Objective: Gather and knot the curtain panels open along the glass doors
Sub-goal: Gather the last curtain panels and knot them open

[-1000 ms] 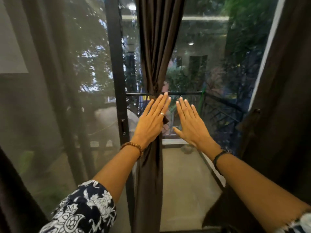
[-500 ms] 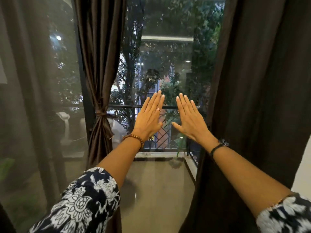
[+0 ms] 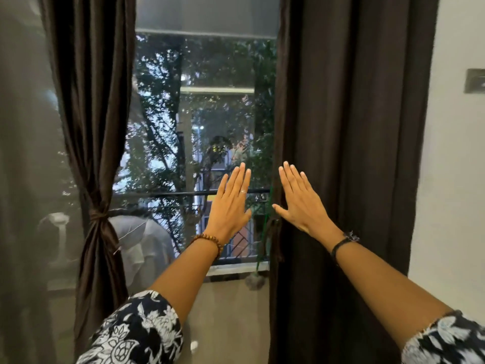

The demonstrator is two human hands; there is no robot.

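Observation:
A dark brown curtain panel hangs at the left of the glass door, gathered and tied in a knot at about waist height. A second dark brown panel hangs loose and straight at the right. My left hand is raised flat with straight fingers in front of the glass, holding nothing. My right hand is raised the same way, over the inner edge of the loose right panel; whether it touches the cloth I cannot tell.
A sheer grey curtain covers the glass at the far left. A white wall with a switch plate stands at the right. Outside are a balcony railing, a covered white object and trees.
The view has swung to the right: the knotted panel went from centre to the left, and the loose right panel and wall came into view. Both hands stay raised and flat.

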